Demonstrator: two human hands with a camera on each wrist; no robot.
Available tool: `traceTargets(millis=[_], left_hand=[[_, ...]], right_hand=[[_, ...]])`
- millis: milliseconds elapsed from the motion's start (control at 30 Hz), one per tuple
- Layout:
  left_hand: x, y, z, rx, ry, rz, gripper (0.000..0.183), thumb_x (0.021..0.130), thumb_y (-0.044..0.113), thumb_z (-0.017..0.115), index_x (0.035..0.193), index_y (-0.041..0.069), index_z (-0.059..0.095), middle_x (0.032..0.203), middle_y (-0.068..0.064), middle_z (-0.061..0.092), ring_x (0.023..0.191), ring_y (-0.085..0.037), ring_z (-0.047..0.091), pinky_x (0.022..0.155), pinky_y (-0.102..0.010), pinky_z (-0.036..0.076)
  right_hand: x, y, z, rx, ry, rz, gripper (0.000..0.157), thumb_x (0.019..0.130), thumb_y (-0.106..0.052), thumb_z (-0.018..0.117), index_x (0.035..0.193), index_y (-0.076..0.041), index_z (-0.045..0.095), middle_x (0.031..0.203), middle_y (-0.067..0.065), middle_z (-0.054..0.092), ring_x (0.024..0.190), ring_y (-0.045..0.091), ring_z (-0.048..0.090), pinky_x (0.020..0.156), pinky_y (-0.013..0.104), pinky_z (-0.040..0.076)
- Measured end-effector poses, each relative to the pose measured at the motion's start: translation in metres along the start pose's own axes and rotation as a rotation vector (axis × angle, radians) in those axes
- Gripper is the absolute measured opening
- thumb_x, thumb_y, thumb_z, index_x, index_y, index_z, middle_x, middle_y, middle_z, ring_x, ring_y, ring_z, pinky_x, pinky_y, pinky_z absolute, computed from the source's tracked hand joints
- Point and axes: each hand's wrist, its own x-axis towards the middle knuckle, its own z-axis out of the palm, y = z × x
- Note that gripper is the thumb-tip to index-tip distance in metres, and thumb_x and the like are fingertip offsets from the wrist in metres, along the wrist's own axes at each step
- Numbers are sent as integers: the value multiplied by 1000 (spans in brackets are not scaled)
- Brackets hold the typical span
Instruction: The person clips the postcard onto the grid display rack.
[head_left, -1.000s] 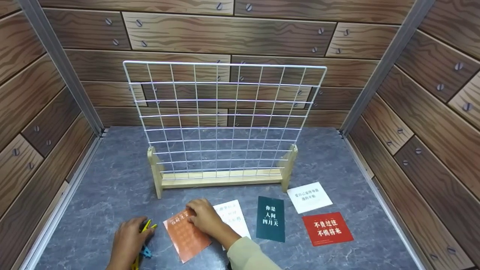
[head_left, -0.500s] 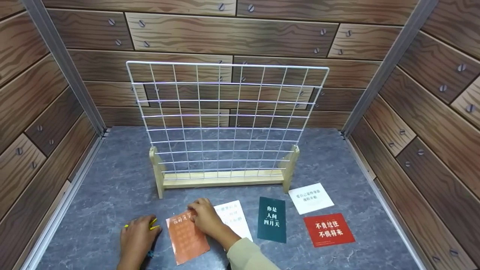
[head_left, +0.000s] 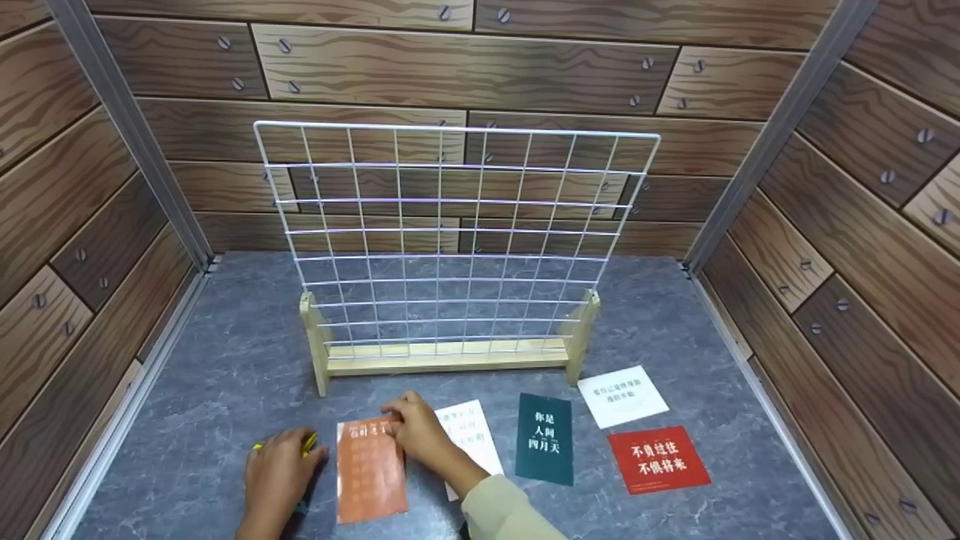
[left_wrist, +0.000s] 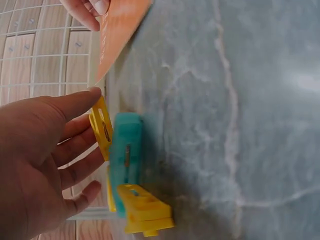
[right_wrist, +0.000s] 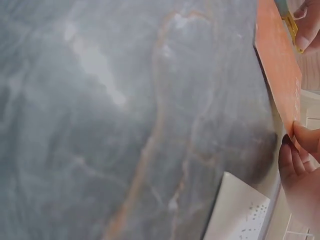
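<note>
My right hand (head_left: 424, 431) pinches the upper right corner of an orange card (head_left: 370, 476) with white print, thumb on top and fingers beneath, as the right wrist view shows. The card is lifted at that corner. To its left, my left hand (head_left: 277, 476) pinches a yellow clothespin (left_wrist: 101, 127) between thumb and fingers. Below that hand lie a teal clothespin (left_wrist: 126, 155) and another yellow clothespin (left_wrist: 144, 210) on the grey table; in the head view the hand mostly hides them. A white printed card (head_left: 472, 435) lies partly behind my right forearm.
A white wire grid (head_left: 457, 240) stands upright in a wooden base (head_left: 450, 363) beyond the hands. To the right lie a dark green card (head_left: 544, 465), a white card (head_left: 622, 412) and a red card (head_left: 660, 480). Wood-patterned walls (head_left: 465, 67) enclose the table.
The orange card has turned more upright and shifted slightly right with my right hand. My left hand has moved a little right, over the clothespins, with a yellow one in its fingers.
</note>
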Motion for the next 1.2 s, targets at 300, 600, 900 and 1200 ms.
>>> traceTargets(millis=[300,600,900,1200], left_hand=[[4,15,-14,-115,-97,-32,49,97,30,68,136,2,58,128,-17,65,115,-37,63,97,-59,48],[-2,21,-22,-256,-53,25,42,100,23,64,136,1,58,127,-19,62,104,-28,65,83,-48,56],[-8,26,-31,-351,27,55,41,102,20,61,138,1,55,131,-22,59,117,-39,62,95,-55,52],[-8,33,-44,-427,57,96,43,101,15,61,142,1,53,130,-21,60,119,-39,61,97,-54,53]], right_hand=[[0,1,-16,77,2,30,22,90,-1,72,112,-1,73,98,4,59,86,9,56,74,21,53],[2,1,-22,145,32,99,15,88,-9,77,102,-6,75,90,0,67,77,5,55,67,21,49],[5,-6,-35,315,41,114,15,90,-16,76,104,-11,76,88,1,69,70,9,61,61,30,59],[9,-13,-51,406,80,23,15,93,-11,71,105,-4,74,89,10,72,72,13,65,66,38,61]])
